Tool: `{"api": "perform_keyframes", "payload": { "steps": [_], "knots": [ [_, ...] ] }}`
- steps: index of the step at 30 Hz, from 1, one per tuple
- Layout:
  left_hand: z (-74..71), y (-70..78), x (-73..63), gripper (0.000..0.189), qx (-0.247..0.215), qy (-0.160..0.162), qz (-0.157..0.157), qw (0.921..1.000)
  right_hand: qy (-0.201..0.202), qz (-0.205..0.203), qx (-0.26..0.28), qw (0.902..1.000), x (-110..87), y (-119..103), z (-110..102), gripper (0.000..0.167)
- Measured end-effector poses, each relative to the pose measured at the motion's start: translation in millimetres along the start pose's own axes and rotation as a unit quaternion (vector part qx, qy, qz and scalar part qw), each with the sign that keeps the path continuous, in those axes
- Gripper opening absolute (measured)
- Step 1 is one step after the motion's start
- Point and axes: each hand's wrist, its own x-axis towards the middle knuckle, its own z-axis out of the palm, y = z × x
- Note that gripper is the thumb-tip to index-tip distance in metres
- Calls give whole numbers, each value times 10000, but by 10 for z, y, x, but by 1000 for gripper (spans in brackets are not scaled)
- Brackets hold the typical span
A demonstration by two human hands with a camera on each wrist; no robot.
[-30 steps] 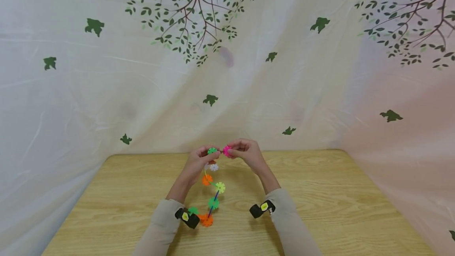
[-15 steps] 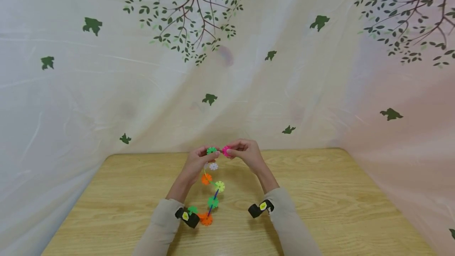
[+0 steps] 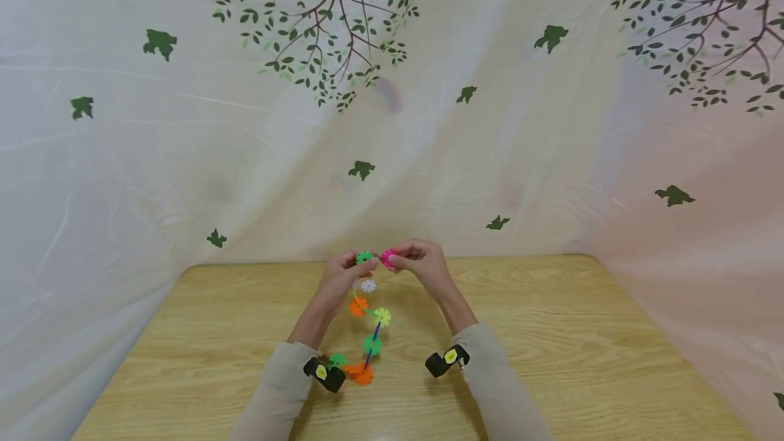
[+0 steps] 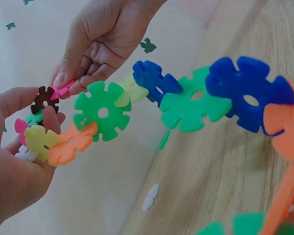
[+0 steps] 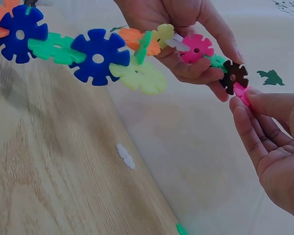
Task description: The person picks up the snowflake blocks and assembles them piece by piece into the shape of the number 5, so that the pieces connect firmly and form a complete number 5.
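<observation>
A chain of flower-shaped notched plastic discs hangs from my left hand, which grips its upper end. At that end, a brown disc sticks out past the left thumb and fingers. My right hand pinches a pink disc between thumb and fingertips. Its edge meets the brown disc's rim; how deeply they interlock cannot be seen. Blue discs, green discs, orange and yellow ones follow down the chain. The chain's lower end hangs near the left wrist; part of it is hidden there.
Beneath the hands is a wood-grain table. A loose white disc lies near its far edge, with a green piece close by. A pale curtain printed with trees and birds stands behind the table.
My right hand has shifted slightly left, bringing the pink disc closer to the left hand. The lower part of the hanging chain has swung a little to the right.
</observation>
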Motion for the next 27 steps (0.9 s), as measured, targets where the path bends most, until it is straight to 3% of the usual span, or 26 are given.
{"api": "perform_keyframes", "payload": {
  "steps": [12,21,27],
  "knots": [
    [82,-16,-22,27,-43,162,22,9999,313,47,116,9994,15,51,69,23],
    [-60,-26,-3,33,521,-373,-230,9977,-14,329,-81,9994,7,29,17,24],
    [-86,-31,2,30,558,-613,-113,9965,-258,272,-236,9990,15,29,25,24]
  ]
}}
